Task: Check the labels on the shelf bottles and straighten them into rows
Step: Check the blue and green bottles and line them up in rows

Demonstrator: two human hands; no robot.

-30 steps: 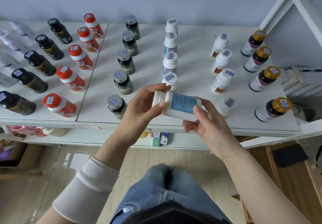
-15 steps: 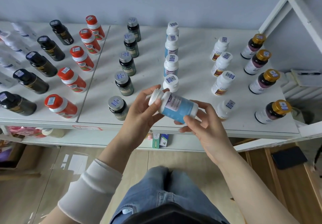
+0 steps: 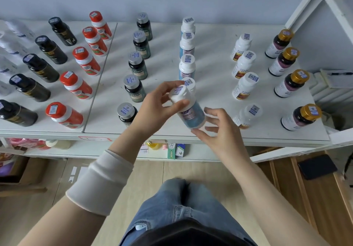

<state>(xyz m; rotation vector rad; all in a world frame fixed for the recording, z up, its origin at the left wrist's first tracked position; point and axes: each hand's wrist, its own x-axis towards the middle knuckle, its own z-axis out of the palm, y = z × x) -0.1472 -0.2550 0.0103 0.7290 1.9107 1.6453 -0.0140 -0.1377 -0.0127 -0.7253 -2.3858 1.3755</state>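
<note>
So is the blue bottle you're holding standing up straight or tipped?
Tipped. The blue bottle leans, white cap up-left in the left hand, base down-right by the right hand.

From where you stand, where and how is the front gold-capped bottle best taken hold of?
I would set the grip round the body of the front gold-capped bottle, below the cap, coming from the front edge of the shelf with the right hand, which is open; the left hand holds the blue-label bottle. It stands upright, last in its row, with room at both sides.
</note>
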